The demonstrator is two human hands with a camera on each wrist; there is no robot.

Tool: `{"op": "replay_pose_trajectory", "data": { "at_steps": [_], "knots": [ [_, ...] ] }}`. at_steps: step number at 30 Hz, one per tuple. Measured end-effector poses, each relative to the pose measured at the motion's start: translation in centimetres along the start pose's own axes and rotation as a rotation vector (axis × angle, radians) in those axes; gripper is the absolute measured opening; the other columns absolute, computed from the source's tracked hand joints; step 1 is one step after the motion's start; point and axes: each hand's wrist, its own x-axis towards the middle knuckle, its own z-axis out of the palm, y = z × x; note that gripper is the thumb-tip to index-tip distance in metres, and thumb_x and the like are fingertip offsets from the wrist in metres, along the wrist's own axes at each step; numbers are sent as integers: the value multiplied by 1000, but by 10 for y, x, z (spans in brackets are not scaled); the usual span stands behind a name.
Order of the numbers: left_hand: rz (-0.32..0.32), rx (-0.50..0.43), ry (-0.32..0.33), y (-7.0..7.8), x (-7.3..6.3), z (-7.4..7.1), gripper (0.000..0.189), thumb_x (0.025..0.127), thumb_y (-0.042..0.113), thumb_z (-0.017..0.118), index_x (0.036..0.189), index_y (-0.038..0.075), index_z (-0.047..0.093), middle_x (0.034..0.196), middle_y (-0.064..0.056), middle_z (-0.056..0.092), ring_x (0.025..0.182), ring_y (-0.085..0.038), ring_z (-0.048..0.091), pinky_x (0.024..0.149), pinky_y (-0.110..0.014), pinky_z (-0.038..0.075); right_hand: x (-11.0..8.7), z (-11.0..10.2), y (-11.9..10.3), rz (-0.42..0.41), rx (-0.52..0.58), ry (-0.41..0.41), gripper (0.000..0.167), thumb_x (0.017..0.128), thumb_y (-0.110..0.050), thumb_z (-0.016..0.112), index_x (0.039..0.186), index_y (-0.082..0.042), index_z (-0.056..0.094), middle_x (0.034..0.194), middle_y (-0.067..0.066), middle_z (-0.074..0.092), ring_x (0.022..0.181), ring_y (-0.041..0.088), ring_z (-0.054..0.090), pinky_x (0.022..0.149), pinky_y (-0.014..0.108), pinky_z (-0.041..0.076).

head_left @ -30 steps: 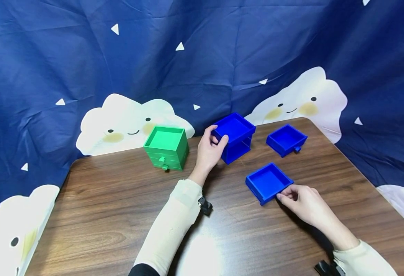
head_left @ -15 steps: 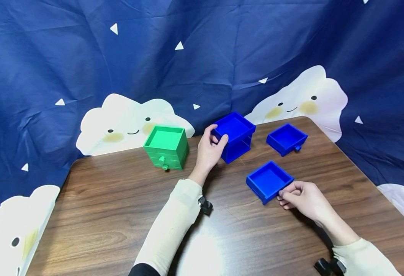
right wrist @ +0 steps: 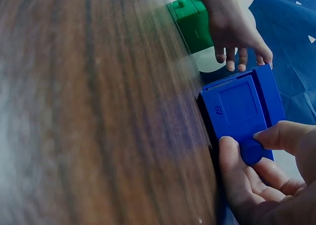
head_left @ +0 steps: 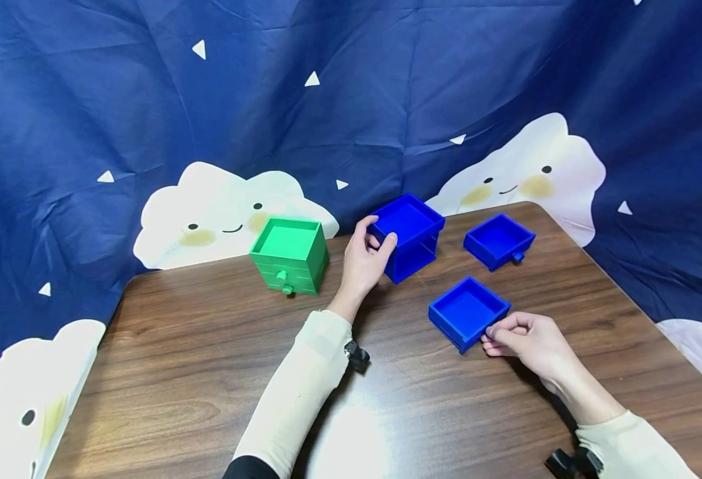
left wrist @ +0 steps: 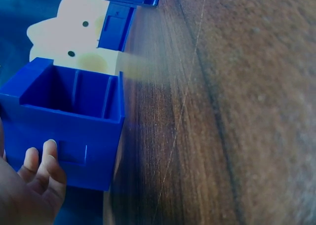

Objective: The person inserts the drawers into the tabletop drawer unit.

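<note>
In the head view my left hand (head_left: pixel 364 266) grips the left side of a blue cabinet (head_left: pixel 407 229), thumb at its near corner. The cabinet's open front faces right and toward me. My right hand (head_left: pixel 533 342) pinches the round knob (right wrist: pixel 252 152) of a shallow blue drawer (head_left: pixel 468 313). That drawer is apart from the cabinet, to its near right, and its inside is bare. Farther right lies a second blue drawer (head_left: pixel 498 241), its knob toward me. In the left wrist view my fingers (left wrist: pixel 45 166) touch the cabinet's outer wall.
A green cabinet (head_left: pixel 289 256) with drawers and small knobs stands left of the blue one. The wooden table (head_left: pixel 195 372) ends at a dark blue curtain (head_left: pixel 362 100) printed with clouds and triangles. Black cameras sit on both wrists.
The held blue drawer has shifted slightly away from me, and my right hand has risen a little with it. The left hand and blue cabinet stay put.
</note>
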Motion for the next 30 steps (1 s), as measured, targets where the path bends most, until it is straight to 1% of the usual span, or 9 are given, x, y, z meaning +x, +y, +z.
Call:
{"op": "replay_pose_trajectory", "data": {
  "at_steps": [3, 11, 25, 30],
  "knots": [
    [1, -2, 0, 0, 1, 0, 55, 100, 33, 73, 150, 17, 57, 96, -12, 58, 72, -10, 55, 68, -21, 47, 1, 1, -1, -3, 38, 8, 8, 100, 8, 64, 94, 6, 67, 81, 5, 81, 74, 12, 79, 74, 28, 66],
    [2, 6, -2, -1, 3, 1, 55, 100, 33, 73, 150, 18, 57, 95, -10, 57, 71, -9, 54, 67, -20, 46, 5, 3, -3, -45, 82, 28, 11, 99, 11, 64, 90, 6, 67, 79, 6, 80, 72, 12, 79, 72, 28, 66],
    [3, 14, 5, -3, 3, 0, 54, 100, 33, 72, 150, 19, 57, 95, -9, 58, 71, -8, 53, 68, -21, 47, 12, 6, -7, -61, 69, 46, 10, 100, 10, 64, 91, 6, 67, 78, 5, 80, 72, 12, 79, 72, 28, 66],
    [-4, 19, 6, -3, 1, 1, 54, 100, 34, 73, 150, 19, 58, 94, -7, 57, 72, -10, 54, 67, -21, 46, 13, 8, -7, -63, 74, 46, 11, 100, 10, 64, 90, 5, 66, 78, 5, 80, 72, 12, 79, 72, 28, 66]
  ]
}}
